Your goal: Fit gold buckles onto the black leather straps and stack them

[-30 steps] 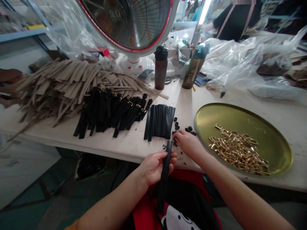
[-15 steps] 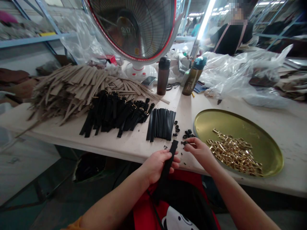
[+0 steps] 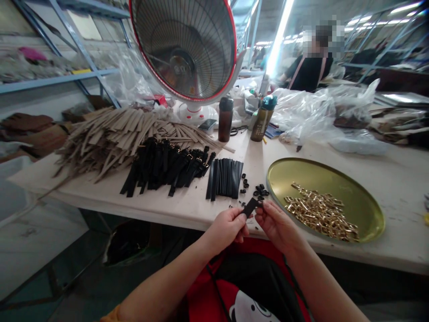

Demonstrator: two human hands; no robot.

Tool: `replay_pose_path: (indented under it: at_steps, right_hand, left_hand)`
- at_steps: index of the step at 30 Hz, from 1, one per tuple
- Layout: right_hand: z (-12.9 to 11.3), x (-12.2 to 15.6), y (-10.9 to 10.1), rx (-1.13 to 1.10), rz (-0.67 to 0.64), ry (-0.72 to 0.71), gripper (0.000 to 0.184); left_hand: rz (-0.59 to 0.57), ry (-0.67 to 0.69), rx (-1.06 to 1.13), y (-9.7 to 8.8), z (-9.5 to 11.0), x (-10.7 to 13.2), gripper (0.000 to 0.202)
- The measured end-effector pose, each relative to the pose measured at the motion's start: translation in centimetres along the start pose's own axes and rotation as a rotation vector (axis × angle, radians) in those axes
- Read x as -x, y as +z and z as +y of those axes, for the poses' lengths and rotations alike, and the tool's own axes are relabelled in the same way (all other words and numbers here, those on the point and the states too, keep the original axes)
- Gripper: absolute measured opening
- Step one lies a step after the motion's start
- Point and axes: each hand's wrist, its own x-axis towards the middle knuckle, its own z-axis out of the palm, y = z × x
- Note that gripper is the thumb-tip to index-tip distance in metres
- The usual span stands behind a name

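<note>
My left hand (image 3: 231,225) is closed round a black strap (image 3: 250,207), whose end sticks out past the thumb toward the right. My right hand (image 3: 274,222) pinches a small black loop at the end of that strap; the fingers partly hide it. Just beyond my hands several small black loops (image 3: 260,191) lie in a heap on the table. Behind the left hand is a row of flat black strips (image 3: 224,179) set side by side. Farther left, black straps with gold buckles (image 3: 164,167) are piled up.
To the right, a gold oval tray (image 3: 365,201) holds a heap of gold buckles (image 3: 321,214). Tan strips (image 3: 110,138) spread over the table's left side. Behind stand a heater (image 3: 184,49), a dark bottle (image 3: 225,120), a green bottle (image 3: 263,120) and plastic bags (image 3: 301,112). Another person (image 3: 310,71) is farther back.
My right hand has picked up a black loop from the table and brought it to the strap's end. The left hand has tilted the strap toward the right. The view has shifted slightly.
</note>
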Motion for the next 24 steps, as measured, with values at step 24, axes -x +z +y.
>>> replay_pose_path:
  at_steps: [24]
  right_hand:
    - [0.6, 1.0, -1.0, 0.621, -0.107, -0.136, 0.027]
  left_hand:
    - [-0.028, 0.206, -0.853, -1.8, 1.0, 1.1, 0.028]
